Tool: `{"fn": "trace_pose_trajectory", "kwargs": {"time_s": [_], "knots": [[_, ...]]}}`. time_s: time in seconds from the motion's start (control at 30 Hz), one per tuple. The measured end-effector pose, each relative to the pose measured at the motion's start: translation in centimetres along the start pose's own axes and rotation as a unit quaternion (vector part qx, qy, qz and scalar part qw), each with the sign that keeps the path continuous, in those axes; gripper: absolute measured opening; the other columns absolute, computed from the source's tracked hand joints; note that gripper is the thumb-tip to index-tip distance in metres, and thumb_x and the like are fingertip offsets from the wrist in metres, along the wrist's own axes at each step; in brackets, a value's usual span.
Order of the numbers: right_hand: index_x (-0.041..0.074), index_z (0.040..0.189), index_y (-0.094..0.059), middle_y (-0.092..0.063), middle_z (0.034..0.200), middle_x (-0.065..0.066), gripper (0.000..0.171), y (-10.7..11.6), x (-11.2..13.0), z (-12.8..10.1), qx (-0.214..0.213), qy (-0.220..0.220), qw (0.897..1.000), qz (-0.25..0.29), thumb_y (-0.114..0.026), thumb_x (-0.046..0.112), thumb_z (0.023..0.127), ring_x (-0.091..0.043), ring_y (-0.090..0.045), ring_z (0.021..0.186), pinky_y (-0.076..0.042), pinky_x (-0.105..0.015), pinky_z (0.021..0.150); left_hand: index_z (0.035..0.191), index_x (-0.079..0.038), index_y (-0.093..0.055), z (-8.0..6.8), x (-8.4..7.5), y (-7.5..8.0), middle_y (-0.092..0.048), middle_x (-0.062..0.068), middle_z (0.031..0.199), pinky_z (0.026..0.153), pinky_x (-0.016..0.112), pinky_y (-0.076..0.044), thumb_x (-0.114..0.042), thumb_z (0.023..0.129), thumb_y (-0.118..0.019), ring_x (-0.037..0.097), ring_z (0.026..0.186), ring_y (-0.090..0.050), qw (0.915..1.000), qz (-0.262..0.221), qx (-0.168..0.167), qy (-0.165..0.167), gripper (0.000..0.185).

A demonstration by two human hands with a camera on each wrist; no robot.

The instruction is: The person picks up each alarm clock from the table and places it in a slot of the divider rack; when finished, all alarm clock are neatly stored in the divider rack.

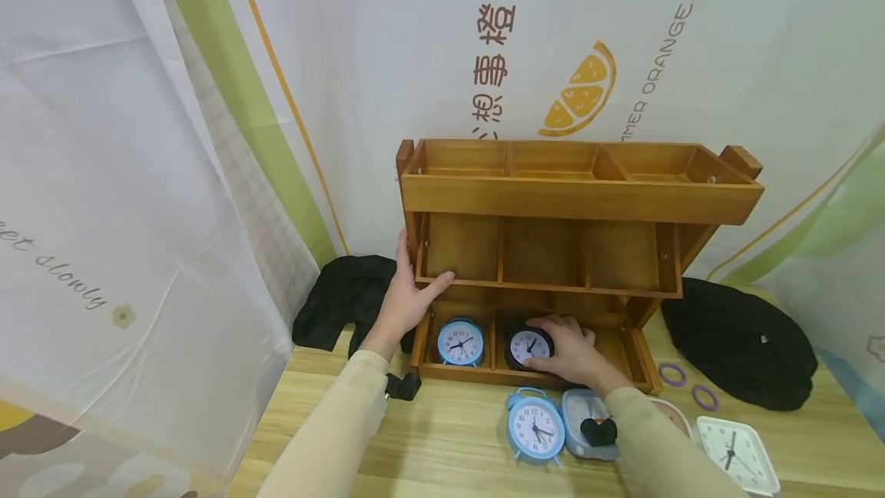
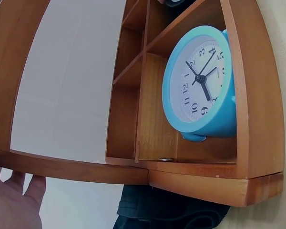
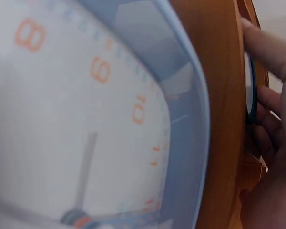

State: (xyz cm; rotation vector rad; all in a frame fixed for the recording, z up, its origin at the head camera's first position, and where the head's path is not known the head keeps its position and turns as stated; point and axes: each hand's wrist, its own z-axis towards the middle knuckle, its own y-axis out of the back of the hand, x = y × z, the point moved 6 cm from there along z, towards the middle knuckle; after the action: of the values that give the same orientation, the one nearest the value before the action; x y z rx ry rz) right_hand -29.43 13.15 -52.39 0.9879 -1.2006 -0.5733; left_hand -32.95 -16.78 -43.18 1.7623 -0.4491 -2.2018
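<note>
A three-tier wooden rack [image 1: 574, 198] stands on the table against the backdrop. My left hand [image 1: 413, 283] grips its left side wall, thumb lying on the middle tier's front edge. My right hand [image 1: 568, 350] curls around a black round clock [image 1: 528, 346] in the bottom tier's middle compartment. A blue twin-bell clock [image 1: 460, 342] stands in the bottom left compartment and shows large as the blue clock [image 2: 202, 88] in the left wrist view, where my left hand [image 2: 14, 205] is at the lower left. In the right wrist view my fingers [image 3: 271, 52] wrap the black clock's rim [image 3: 250, 95].
On the table in front lie another blue twin-bell clock [image 1: 535, 426], a pale blue square clock [image 1: 588, 421] with orange numerals [image 3: 86, 119] and a white square clock [image 1: 733, 452]. Black cloths [image 1: 740, 344] sit at both sides, with two purple rings [image 1: 671, 373] on the right.
</note>
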Motion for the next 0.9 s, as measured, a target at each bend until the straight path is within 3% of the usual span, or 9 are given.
{"fn": "trace_pose_trajectory", "kwargs": {"time_s": [0.43, 0.9], "knots": [[0.013, 0.14, -0.065, -0.062, 0.137, -0.015, 0.074, -0.1, 0.2, -0.12, -0.001, 0.014, 1.0, -0.01, -0.089, 0.048, 0.078, -0.05, -0.046, 0.13, -0.03, -0.076, 0.093, 0.163, -0.045, 0.017, -0.13, 0.07, 0.11, 0.001, 0.0, 0.175, 0.123, 0.06, -0.022, -0.058, 0.094, -0.072, 0.029, 0.16, -0.014, 1.0, 0.004, 0.001, 0.002, 0.113], [0.01, 0.143, -0.062, -0.057, 0.143, -0.021, 0.087, 0.06, 0.4, -0.51, 0.009, 0.011, 1.0, 0.007, -0.09, 0.052, 0.073, -0.053, -0.042, 0.133, -0.029, -0.078, 0.093, 0.162, -0.046, 0.017, -0.17, -0.09, 0.03, 0.0, 0.002, 0.175, 0.123, 0.06, -0.022, -0.055, 0.095, -0.073, 0.03, 0.159, -0.014, 1.0, 0.002, 0.004, 0.006, 0.113]]}}
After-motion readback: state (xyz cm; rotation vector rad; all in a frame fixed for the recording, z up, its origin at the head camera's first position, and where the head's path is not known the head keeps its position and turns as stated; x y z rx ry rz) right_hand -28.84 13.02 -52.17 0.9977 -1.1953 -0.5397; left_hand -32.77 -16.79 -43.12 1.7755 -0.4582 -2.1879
